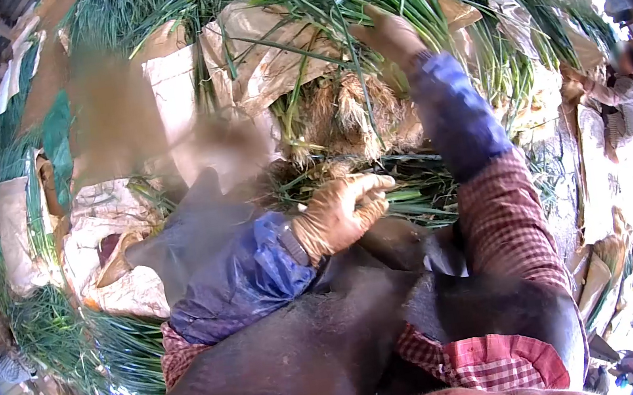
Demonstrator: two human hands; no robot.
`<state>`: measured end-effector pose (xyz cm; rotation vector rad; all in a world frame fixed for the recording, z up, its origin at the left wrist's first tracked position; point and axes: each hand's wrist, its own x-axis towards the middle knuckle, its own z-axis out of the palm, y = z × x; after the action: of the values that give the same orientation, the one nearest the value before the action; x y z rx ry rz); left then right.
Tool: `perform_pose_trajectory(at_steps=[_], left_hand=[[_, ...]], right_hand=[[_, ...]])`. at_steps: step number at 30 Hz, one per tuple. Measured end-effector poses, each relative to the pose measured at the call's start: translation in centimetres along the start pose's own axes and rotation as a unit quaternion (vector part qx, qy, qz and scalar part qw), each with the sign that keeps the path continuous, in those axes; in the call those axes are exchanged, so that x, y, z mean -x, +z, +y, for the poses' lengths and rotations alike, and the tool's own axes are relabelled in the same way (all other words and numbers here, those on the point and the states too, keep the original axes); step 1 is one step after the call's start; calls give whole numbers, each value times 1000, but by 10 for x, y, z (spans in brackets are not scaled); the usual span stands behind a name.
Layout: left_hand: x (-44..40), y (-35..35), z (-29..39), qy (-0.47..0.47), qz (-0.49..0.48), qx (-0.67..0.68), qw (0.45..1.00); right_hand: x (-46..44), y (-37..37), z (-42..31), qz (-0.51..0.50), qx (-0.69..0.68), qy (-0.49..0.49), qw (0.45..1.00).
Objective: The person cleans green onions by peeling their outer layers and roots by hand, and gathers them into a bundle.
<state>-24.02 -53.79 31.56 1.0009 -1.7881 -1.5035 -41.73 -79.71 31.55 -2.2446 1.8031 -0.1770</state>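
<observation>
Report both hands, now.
Left tan-gloved hand: partly curled; grip can't be told.
Right tan-gloved hand: among long green leafy stalks; grip can't be told.

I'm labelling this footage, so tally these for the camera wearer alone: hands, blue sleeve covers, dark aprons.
Left hand and right hand: 2
Blue sleeve covers: 2
Dark apron: 1
Total: 5

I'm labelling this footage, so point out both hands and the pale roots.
Left hand (336, 215): head view, middle of the glove.
Right hand (393, 37): head view, middle of the hand, just beyond the cuff.
Pale roots (344, 115): head view, middle of the clump.
</observation>
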Motion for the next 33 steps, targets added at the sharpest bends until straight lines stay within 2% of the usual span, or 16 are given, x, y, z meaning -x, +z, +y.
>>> perform_pose_trajectory(at_steps=[3, 6, 7, 8, 10, 15, 18, 20, 22, 24, 26, 27, 28, 30, 32, 33], left_hand=[[-6, -1, -9, 22, 19, -119, 993], [-11, -7, -11, 23, 27, -79, 996], [-15, -7, -16, 65, 44, -103, 992], [-17, -9, -19, 69, 36, -99, 992], [-18, -16, -11, -15, -23, -50, 998], [-24, -14, -4, 12, -42, -40, 998], [-25, -7, -3, 25, -51, -33, 998], [-20, -8, 0, -28, -88, -40, 995], [-20, -5, 4, 12, -79, -69, 994], [-18, 3, -2, -55, -85, 5, 995], [-21, 20, -6, -55, -40, 114, 991], [-19, 31, 2, -42, -26, 190, 981], [-18, 43, 10, -28, -10, 267, 963], [-13, 58, 20, -33, -59, 276, 959], [-9, 65, 13, -35, -72, 268, 960], [-11, 62, 9, -54, -76, 290, 953]], right_hand=[[-25, 20, -45, -15, -4, -34, 999], [-43, 63, -58, 26, 58, 8, 998], [-46, 79, -54, 38, 82, 26, 996], [-39, 94, -41, 37, 103, 1, 994], [-20, 113, -25, 38, 144, -50, 988], [120, 106, 54, -90, 210, -150, 962], [187, 78, 104, -219, 198, -147, 944], [213, 48, 123, -277, 174, -105, 939], [211, 16, 123, -264, 131, -52, 954], [192, -10, 118, -96, 81, 10, 992], [159, -16, 128, 119, 73, 39, 989], [145, -28, 119, 60, 73, 153, 984], [134, -17, 129, 107, 56, 148, 982], [102, 22, 148, 32, -50, 306, 950], [85, 56, 184, 49, 43, 292, 954], [89, 25, 172, -45, 0, 276, 960]])
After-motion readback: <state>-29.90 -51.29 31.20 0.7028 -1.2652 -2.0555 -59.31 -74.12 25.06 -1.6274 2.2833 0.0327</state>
